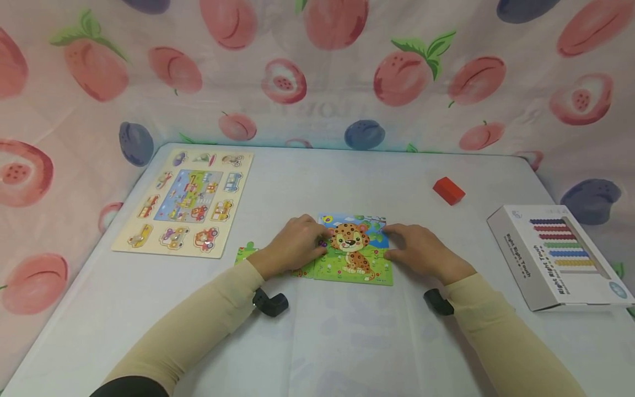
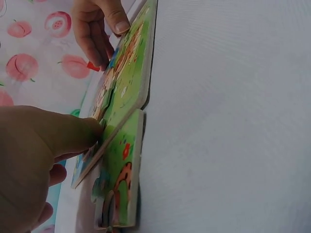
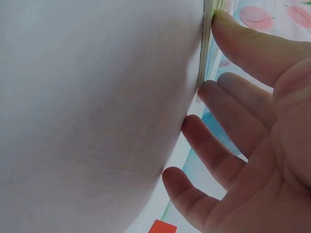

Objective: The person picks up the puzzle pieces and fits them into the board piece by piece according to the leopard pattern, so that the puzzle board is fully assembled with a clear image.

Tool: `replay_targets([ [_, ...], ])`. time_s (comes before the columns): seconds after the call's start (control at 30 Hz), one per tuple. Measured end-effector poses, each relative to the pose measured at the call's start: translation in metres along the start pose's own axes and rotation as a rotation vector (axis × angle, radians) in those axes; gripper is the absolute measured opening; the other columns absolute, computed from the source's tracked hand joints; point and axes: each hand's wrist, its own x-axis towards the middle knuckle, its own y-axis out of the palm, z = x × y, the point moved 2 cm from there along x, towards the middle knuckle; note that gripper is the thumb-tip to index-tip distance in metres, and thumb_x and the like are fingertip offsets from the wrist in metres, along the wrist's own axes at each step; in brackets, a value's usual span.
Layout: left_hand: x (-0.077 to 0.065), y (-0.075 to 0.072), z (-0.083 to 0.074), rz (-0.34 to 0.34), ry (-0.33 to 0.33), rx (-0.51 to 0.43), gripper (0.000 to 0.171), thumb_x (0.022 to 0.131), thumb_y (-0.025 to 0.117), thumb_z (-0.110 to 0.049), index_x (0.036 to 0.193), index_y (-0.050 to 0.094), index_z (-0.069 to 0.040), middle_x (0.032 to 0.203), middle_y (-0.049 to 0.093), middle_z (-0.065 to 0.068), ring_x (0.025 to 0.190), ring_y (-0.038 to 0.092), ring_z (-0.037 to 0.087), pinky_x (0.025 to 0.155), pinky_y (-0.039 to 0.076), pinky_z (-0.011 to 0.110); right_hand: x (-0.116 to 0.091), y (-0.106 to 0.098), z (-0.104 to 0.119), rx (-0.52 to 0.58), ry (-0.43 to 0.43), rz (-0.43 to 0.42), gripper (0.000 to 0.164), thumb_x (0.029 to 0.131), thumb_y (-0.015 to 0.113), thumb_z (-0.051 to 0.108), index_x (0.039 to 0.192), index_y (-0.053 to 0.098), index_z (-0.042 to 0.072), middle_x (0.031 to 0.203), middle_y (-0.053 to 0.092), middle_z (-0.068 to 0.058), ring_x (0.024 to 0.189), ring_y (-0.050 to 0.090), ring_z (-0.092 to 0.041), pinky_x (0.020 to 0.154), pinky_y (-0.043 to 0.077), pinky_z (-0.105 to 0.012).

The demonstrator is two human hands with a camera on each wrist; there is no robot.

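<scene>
A leopard jigsaw puzzle (image 1: 353, 251) lies flat on the white table between both hands. At its left edge is the left hand (image 1: 295, 245), its thumb straight and touching the edge; the other fingers are partly hidden. The right hand (image 1: 416, 248) rests its thumb and fingertips against the right edge, fingers spread and nearly straight in the right wrist view. Beside the puzzle's lower left side lies a loose green puzzle piece (image 2: 127, 170), overlapped or abutted by the puzzle's edge. Another green puzzle piece (image 1: 245, 252) shows partly behind the left wrist.
A wooden vehicle puzzle board (image 1: 188, 204) lies at the back left. A red block (image 1: 448, 191) sits at the back right, with a white box (image 1: 560, 259) of colored bead rows nearer the right edge. Fruit-printed cloth (image 1: 317, 71) hangs behind the table.
</scene>
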Motion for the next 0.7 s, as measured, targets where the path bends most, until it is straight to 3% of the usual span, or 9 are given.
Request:
replay_targets([
  [0.43, 0.0035, -0.0042, -0.0008, 0.043, -0.011, 0.024, 0.024, 0.092, 0.073, -0.019, 0.115, 0.075, -0.013, 0.105, 0.072, -0.001, 0.108, 0.057, 0.024, 0.095, 0.044, 0.044, -0.0001, 0.0, -0.0005, 0.002, 0.002, 0.005, 0.06, 0.09, 0.074, 0.02, 0.143, 0.052, 0.002, 0.143, 0.05, -0.024, 0.133, 0.043, -0.045, 0.108, 0.033, -0.061],
  [0.7, 0.0033, -0.0037, 0.0013, 0.037, -0.022, -0.017, 0.029, 0.091, 0.074, -0.023, 0.118, 0.073, -0.012, 0.111, 0.071, 0.001, 0.113, 0.056, 0.025, 0.099, 0.043, 0.045, 0.0, -0.0004, 0.0005, 0.009, 0.005, 0.006, 0.06, 0.09, 0.074, 0.02, 0.143, 0.052, 0.002, 0.144, 0.05, -0.023, 0.133, 0.042, -0.045, 0.108, 0.033, -0.06],
])
